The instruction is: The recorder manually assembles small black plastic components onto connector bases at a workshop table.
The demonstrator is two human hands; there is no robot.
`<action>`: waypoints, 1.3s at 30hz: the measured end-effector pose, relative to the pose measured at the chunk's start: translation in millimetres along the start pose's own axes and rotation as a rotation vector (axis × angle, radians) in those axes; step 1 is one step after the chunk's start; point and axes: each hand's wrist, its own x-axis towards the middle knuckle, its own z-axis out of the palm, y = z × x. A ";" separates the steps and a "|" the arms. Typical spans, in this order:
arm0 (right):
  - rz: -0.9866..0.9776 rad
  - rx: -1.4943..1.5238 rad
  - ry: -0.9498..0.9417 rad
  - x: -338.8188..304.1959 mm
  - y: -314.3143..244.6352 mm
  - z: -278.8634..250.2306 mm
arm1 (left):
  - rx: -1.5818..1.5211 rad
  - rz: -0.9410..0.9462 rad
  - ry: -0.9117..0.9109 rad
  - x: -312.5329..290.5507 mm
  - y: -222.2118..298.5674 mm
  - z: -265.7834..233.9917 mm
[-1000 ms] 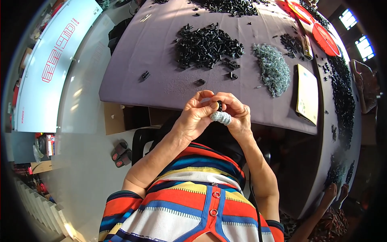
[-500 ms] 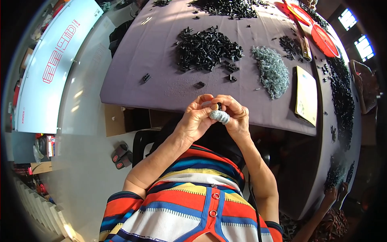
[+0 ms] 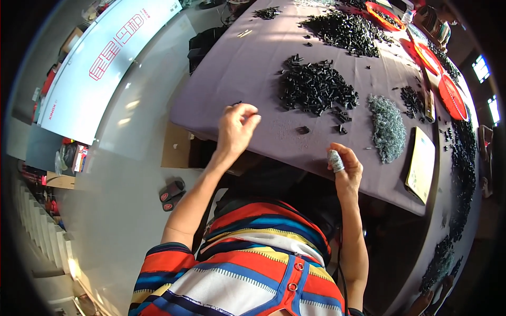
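My left hand is over the table's front left part, fingers curled and thumb bent toward them. A small dark piece shows at its fingertips; I cannot make out whether it is gripped or lies on the cloth beyond. Off to the right, my right hand is held at the front edge with its fingers bent in. Its thumb wears a grey-white wrapping. Whatever may be inside those fingers is hidden. Ahead lies a heap of small black plastic parts, and right of it a pile of small silvery pieces.
A lilac cloth covers the table. Toward its right edge are a yellowish booklet, red baskets and more black parts. A large white box is at far left, slippers on the floor. Another person's hands show at lower right.
My hands were together over a small black part at the table edge. They have separated: the left reaches forward and left, the right has moved right. The view has shifted too.
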 end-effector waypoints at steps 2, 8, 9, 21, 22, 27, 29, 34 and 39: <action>0.031 -0.094 -0.011 -1.3 -3.1 0.8 | 0.116 0.072 0.046 11.7 -20.6 -4.5; -0.023 -0.272 -0.038 -2.7 -15.4 5.1 | 0.263 0.210 0.045 28.3 -56.3 6.9; -0.084 -0.277 -0.070 -1.4 -11.1 3.0 | 0.274 0.191 0.045 27.7 -57.5 6.3; -0.306 -1.171 0.260 23.8 -30.8 -65.8 | 0.293 0.188 0.028 28.2 -62.5 11.5; -0.270 -1.191 0.234 24.2 -27.3 -65.4 | 0.300 0.160 0.032 26.2 -59.6 11.0; -0.297 -1.187 0.223 30.1 -15.6 -62.2 | 0.345 0.270 0.192 28.3 -58.2 -1.9; -0.182 -1.226 0.256 26.2 -19.6 -64.5 | 0.386 0.328 0.268 40.9 -66.7 -7.6; -0.247 -1.302 0.258 25.1 -12.5 -62.8 | 0.290 0.140 0.149 91.4 -125.6 -33.0; -0.221 -1.267 0.209 23.5 -19.9 -59.3 | 0.074 0.038 -0.080 85.4 -111.2 -20.3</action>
